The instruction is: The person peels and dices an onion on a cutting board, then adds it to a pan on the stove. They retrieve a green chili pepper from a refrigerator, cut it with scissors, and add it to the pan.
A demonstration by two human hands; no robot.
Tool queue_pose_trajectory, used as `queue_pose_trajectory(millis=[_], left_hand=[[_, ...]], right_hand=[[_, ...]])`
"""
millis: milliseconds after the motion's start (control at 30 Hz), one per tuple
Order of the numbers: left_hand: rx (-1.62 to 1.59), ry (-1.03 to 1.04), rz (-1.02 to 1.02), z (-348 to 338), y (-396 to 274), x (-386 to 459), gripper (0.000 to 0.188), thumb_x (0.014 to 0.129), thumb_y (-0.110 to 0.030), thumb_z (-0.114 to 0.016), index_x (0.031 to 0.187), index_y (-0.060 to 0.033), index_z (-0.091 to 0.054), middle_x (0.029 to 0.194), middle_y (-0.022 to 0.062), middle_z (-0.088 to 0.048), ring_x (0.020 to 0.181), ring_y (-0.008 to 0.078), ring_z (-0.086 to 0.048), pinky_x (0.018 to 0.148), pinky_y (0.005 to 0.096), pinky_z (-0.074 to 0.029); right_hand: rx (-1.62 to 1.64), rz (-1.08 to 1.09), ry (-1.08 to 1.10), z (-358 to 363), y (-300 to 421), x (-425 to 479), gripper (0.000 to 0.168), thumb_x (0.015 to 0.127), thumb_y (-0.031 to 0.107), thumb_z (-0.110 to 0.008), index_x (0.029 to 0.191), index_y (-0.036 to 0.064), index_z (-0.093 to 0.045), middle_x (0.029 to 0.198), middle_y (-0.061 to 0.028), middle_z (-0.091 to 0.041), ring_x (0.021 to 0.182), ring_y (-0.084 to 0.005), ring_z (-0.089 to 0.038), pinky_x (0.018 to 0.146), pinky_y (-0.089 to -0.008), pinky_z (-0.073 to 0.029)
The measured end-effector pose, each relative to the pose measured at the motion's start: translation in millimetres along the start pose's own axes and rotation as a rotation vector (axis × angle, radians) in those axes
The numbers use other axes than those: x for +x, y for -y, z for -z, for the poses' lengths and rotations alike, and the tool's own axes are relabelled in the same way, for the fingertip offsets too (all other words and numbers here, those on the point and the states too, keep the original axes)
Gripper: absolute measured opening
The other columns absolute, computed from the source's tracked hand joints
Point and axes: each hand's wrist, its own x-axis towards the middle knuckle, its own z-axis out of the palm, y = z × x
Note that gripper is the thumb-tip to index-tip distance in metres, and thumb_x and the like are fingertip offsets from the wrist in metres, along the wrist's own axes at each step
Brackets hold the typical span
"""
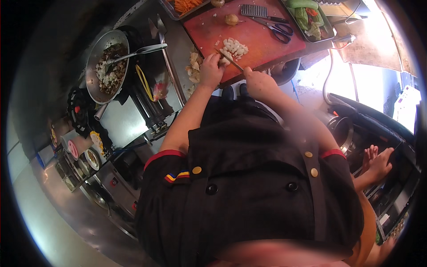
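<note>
My right hand is closed round the handle of a kitchen knife, its blade pointing up and left over a red cutting board. Chopped white onion lies in a small heap beyond the blade. My left hand rests at the board's near left edge, fingers bent down on a piece of onion beside the blade; the fingers mostly hide that piece. Farther back on the board are an unpeeled onion, a crinkle cutter and blue-handled scissors.
A wok with chopped food and a ladle stands on the stove at left. Onion skins lie left of the board. Trays of shredded carrot and green vegetables flank it. Another person's hands are at lower right.
</note>
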Motion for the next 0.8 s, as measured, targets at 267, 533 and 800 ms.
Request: queue_pose_trajectory(millis=[267,533,800], left_hand=[[0.039,-0.028,-0.078,-3,9,-3,0.031,0.07,-0.007,-0.07,0.098,-0.0008,-0.06,0.101,0.0146,-0.061,0.096,0.0341,-0.058,0.083,0.0408,-0.047],[-0.068,-0.012,-0.028,2,9,-5,0.028,0.07,-0.007,-0.069,0.096,-0.0018,-0.061,0.1,0.0135,-0.061,0.094,0.0335,-0.058,0.083,0.04,-0.047],[-0.139,0.018,0.028,6,10,-8,0.022,0.072,-0.01,-0.069,0.09,0.0006,-0.062,0.094,0.0149,-0.063,0.091,0.0337,-0.059,0.081,0.0399,-0.048]], right_hand=[[-0.006,0.005,-0.062,-37,4,28,0.016,0.084,0.007,-0.041,0.096,-0.003,-0.046,0.081,-0.0265,-0.065,0.08,-0.0397,-0.065,0.07,-0.0478,-0.051],[0.014,-0.011,-0.086,-55,-8,44,0.017,0.083,0.007,-0.043,0.098,-0.002,-0.044,0.084,-0.0264,-0.064,0.083,-0.0405,-0.065,0.072,-0.049,-0.05],[-0.051,-0.012,-0.023,-13,13,1,0.018,0.083,0.006,-0.043,0.098,-0.003,-0.045,0.084,-0.0259,-0.065,0.082,-0.0398,-0.065,0.072,-0.0486,-0.05]])
